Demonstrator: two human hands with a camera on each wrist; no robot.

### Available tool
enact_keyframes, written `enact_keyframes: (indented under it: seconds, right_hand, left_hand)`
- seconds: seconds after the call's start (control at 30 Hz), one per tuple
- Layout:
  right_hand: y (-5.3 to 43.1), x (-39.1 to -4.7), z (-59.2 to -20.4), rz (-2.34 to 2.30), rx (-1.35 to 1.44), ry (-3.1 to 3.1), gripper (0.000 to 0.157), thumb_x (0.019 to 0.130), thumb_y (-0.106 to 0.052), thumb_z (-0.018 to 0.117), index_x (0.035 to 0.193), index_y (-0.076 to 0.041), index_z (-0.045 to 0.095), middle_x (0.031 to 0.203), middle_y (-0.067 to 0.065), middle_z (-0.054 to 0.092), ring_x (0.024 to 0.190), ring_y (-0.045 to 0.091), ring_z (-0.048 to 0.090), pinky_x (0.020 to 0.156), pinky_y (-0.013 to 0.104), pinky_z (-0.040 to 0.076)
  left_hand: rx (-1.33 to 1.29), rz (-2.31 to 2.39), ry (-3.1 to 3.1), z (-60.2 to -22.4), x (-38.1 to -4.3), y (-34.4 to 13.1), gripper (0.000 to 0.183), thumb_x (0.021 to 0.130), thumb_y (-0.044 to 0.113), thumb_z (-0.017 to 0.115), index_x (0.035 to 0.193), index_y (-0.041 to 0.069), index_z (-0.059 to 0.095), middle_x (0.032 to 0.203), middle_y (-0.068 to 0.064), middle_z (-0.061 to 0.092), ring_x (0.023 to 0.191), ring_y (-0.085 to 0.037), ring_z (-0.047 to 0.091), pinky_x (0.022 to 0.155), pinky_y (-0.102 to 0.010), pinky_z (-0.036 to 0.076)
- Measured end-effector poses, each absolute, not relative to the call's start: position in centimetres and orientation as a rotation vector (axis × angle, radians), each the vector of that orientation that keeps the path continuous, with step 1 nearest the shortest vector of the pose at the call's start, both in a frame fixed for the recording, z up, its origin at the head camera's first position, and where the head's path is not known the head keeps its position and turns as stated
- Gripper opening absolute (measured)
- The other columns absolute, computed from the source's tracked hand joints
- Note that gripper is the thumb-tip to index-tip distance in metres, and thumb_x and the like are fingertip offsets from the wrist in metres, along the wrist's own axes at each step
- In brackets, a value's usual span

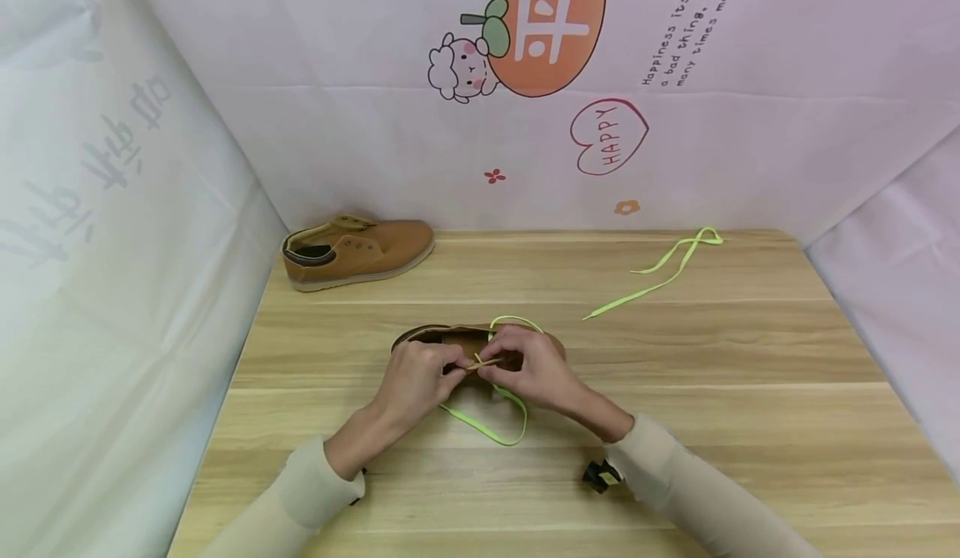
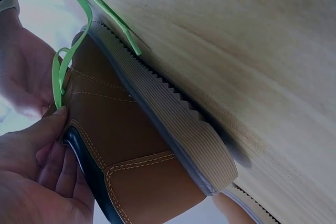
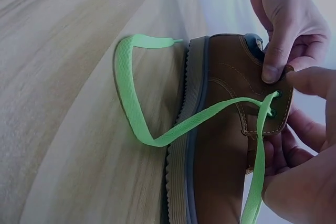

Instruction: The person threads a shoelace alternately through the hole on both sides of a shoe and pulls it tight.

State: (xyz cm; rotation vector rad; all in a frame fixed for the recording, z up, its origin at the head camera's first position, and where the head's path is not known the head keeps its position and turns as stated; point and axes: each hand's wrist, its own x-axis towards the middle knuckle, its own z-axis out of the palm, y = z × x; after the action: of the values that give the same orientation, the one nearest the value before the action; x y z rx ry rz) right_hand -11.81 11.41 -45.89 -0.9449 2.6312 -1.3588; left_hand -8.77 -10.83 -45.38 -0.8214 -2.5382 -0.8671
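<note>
A brown leather shoe (image 3: 220,166) with a ribbed pale sole is on the table, toe to the right in the head view. My left hand (image 1: 414,379) pinches the upper corner of its eyelet flap (image 3: 268,121) between thumb and fingers. At the same flap's edge, my right hand (image 1: 536,366) pinches with its thumb in front and fingers behind. A flat neon green lace (image 3: 126,77) passes through two eyelets of the flap. One end loops down onto the table beside the sole; the other runs toward the toe.
A second brown shoe (image 1: 375,249), without a lace, stands at the back left of the table. Another neon green lace (image 1: 652,287) lies loose at the back right. White printed cloth (image 1: 360,141) rises behind the wooden table (image 1: 712,424) and at both sides.
</note>
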Motion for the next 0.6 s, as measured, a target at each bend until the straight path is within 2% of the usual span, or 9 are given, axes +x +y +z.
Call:
enact_keyframes:
  seconds: [0.23, 0.43, 0.6]
  right_hand:
    - [11.38, -11.89, -45.63, -1.442, -0.697, 2.447, 0.004, 0.094, -0.02, 0.081, 0.094, -0.015, 0.082, 0.093, -0.006, 0.067, 0.082, 0.012, 0.063, 0.072, 0.023, 0.053]
    - [11.24, -12.19, -45.45, -1.459, -0.594, 2.395, 0.007, 0.097, -0.016, 0.077, 0.092, -0.02, 0.082, 0.096, -0.004, 0.068, 0.085, 0.013, 0.064, 0.073, 0.023, 0.053]
    - [11.02, -12.29, -45.35, -1.449, -0.54, 2.405, 0.008, 0.101, -0.018, 0.074, 0.095, -0.016, 0.08, 0.1, -0.003, 0.071, 0.087, 0.012, 0.063, 0.073, 0.023, 0.052]
  left_hand:
    - [-0.818, -0.893, -2.535, -45.46, -8.72, -10.87, 0.013, 0.08, 0.001, 0.09, 0.083, 0.011, 0.083, 0.079, 0.005, 0.079, 0.056, 0.004, 0.046, 0.056, -0.016, 0.044]
    - [-0.834, -0.919, -2.54, -45.6, -8.82, -11.06, 0.012, 0.08, 0.002, 0.09, 0.084, 0.01, 0.083, 0.079, 0.003, 0.079, 0.056, 0.003, 0.046, 0.055, -0.015, 0.042]
    - [-0.834, -0.938, -2.53, -45.72, -8.86, -11.09, 0.013, 0.08, 0.002, 0.091, 0.083, 0.011, 0.082, 0.08, 0.003, 0.079, 0.057, 0.003, 0.046, 0.055, -0.015, 0.042]
